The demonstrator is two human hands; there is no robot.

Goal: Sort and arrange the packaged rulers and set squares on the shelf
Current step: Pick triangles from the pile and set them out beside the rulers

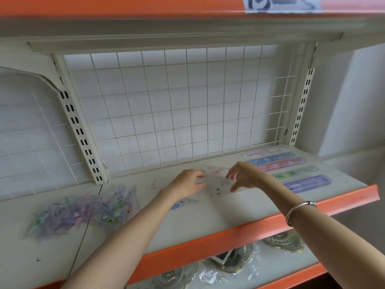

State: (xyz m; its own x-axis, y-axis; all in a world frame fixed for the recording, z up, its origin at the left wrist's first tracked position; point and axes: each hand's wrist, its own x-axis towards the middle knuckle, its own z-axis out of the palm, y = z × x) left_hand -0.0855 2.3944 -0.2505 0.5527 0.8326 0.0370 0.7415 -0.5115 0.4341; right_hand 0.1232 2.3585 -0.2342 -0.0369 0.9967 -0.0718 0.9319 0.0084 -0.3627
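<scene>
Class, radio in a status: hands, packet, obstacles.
Both pinching clear set-square packet: left hand, right hand. Sorted rulers lined right. Unsorted pile left, not blocking.

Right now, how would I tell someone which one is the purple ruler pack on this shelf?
Find the white shelf with the orange front lip and go to its right end, where five long packs lie side by side. The purple pack is the one nearest the lip. It is the only purple one there, and looks broader than the green pack just behind it.
</scene>
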